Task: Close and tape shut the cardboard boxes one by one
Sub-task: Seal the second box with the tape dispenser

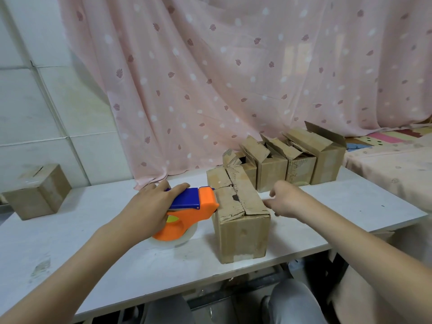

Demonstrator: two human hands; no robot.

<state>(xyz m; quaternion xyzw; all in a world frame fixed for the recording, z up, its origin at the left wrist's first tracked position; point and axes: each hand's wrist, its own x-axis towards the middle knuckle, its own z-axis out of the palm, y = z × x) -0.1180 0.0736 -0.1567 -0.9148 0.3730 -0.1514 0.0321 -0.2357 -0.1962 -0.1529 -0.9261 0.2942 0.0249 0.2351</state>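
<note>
Pink leaf-print curtain [233, 78] backs a white desk [117, 253]; its near edge and the person's legs are cut off below. Box count: six cardboard boxes — one worn box [240, 218] mid-desk with flaps folded down, four open boxes [287, 160] in a row behind it, one closed box [37, 190] far left. One orange-blue tape dispenser [187, 206], nose against the worn box's left top edge. Left hand [145, 206] grips its handle, fingers curled over it; roll partly hidden. Right hand [285, 199] sits just right of the box, motion-blurred; fingers loosely curled, contact unclear.
</note>
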